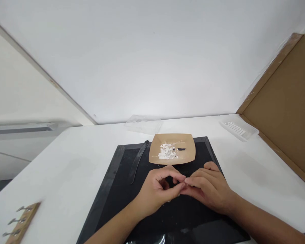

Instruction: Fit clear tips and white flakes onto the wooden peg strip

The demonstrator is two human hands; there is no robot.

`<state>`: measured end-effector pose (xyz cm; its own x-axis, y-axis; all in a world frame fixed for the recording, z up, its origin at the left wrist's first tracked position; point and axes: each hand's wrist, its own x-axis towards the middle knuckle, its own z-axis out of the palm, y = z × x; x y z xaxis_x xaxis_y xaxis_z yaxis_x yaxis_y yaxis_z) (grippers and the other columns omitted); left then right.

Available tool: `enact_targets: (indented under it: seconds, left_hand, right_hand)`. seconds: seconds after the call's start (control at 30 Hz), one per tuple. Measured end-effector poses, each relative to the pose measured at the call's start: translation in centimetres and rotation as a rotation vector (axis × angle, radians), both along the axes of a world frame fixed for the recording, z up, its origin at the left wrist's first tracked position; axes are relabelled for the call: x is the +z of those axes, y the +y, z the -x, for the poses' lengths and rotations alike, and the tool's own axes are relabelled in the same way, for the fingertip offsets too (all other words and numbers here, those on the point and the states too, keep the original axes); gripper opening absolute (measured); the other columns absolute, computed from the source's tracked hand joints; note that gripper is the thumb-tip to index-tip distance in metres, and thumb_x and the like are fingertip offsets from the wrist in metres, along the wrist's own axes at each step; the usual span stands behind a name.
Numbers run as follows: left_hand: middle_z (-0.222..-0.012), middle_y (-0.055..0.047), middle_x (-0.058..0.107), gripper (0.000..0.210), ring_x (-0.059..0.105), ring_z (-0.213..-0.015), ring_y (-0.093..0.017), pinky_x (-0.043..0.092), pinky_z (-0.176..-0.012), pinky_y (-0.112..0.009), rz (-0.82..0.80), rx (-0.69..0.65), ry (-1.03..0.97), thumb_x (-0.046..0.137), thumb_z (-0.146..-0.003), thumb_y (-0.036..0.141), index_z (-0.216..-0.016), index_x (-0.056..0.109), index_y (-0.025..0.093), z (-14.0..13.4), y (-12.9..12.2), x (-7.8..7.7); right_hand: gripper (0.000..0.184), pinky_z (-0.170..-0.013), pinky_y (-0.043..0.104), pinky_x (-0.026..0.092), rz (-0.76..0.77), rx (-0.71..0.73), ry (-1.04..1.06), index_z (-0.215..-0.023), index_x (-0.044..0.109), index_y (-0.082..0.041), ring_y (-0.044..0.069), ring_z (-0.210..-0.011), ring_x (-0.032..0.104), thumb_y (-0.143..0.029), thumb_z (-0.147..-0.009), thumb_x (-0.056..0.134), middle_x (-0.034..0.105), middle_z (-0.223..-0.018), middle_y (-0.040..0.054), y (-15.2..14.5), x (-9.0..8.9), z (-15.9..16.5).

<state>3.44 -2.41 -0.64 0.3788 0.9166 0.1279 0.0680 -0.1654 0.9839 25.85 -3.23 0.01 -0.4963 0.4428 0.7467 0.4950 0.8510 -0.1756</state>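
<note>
Now, over the mat point(113, 200), left hand point(155, 190) and right hand point(212, 189) meet fingertip to fingertip.
Both pinches are narrow; whether they hold anything, I cannot tell. Just beyond, the tray point(155, 142) carries white bits point(167, 151), a black strip point(138, 162) at its left; farther, a bag point(143, 124) lies left and a tub point(240, 128) right.

No readable text — no legible labels, no brands, no numbers, no signs

Mat point(183, 220) blk, tray point(188, 155) lt brn, bits point(167, 151) wht.
</note>
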Motion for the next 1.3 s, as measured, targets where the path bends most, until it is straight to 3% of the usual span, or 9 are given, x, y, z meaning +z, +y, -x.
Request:
enact_targets:
  seconds: [0.23,0.43,0.63,0.8,1.03,1.3]
  left_hand:
    - [-0.079,-0.007,0.071,0.017,0.063,-0.059,-0.013,0.044,-0.045,-0.02,0.087,0.016,0.052,0.082,-0.084,0.033,-0.083,0.079,0.016,-0.1,0.0,0.0]
    - [-0.077,-0.007,0.072,0.023,0.063,-0.056,-0.012,0.042,-0.044,-0.019,0.107,0.028,0.089,0.081,-0.085,0.037,-0.081,0.076,0.015,-0.1,0.0,0.0]
    - [-0.079,-0.005,0.068,0.028,0.058,-0.053,-0.009,0.04,-0.043,-0.017,0.133,0.032,0.113,0.085,-0.082,0.041,-0.086,0.078,0.014,0.0,-0.1,0.1]
    - [-0.078,-0.007,0.072,0.025,0.064,-0.065,-0.012,0.043,-0.05,-0.016,0.114,0.033,0.116,0.085,-0.082,0.038,-0.089,0.083,0.015,0.0,0.0,0.5]
    - [-0.077,-0.009,0.075,0.028,0.066,-0.066,-0.015,0.047,-0.053,-0.021,0.077,-0.014,0.068,0.081,-0.088,0.044,-0.087,0.085,0.015,0.1,0.1,0.7]
    - [-0.073,-0.003,0.069,0.039,0.045,-0.047,-0.004,0.033,-0.04,-0.016,0.117,-0.084,0.066,0.071,-0.097,0.049,-0.083,0.08,0.014,0.1,0.2,1.6]
  right_hand:
    - [0.014,-0.075,0.033,0.037,0.112,0.014,0.073,-0.107,0.061,-0.02,0.013,-0.071,0.068,-0.021,-0.101,0.074,0.073,-0.081,-0.0021,0.4,-1.0,0.1]
    - [0.013,-0.072,0.033,0.035,0.081,0.012,0.082,-0.098,0.06,-0.019,0.012,-0.064,0.062,-0.02,-0.101,0.073,0.068,-0.074,-0.0029,0.5,-1.3,0.2]
    - [0.011,-0.072,0.033,0.037,0.048,0.02,0.081,-0.102,0.062,-0.017,0.013,-0.066,0.063,-0.016,-0.1,0.073,0.07,-0.077,-0.0007,0.4,-1.2,0.2]
    - [0.011,-0.073,0.034,0.037,0.038,0.026,0.05,-0.105,0.063,-0.015,0.014,-0.069,0.064,-0.014,-0.1,0.073,0.07,-0.08,0.0012,0.3,-1.2,0.1]
    - [0.016,-0.072,0.034,0.036,0.003,0.002,0.034,-0.101,0.063,-0.015,0.013,-0.066,0.061,-0.019,-0.097,0.079,0.068,-0.077,-0.0003,0.3,-1.1,0.1]
    - [0.021,-0.073,0.034,0.036,0.006,-0.01,0.031,-0.097,0.062,-0.017,0.012,-0.065,0.062,-0.026,-0.097,0.081,0.069,-0.077,-0.0011,0.0,-1.0,0.2]
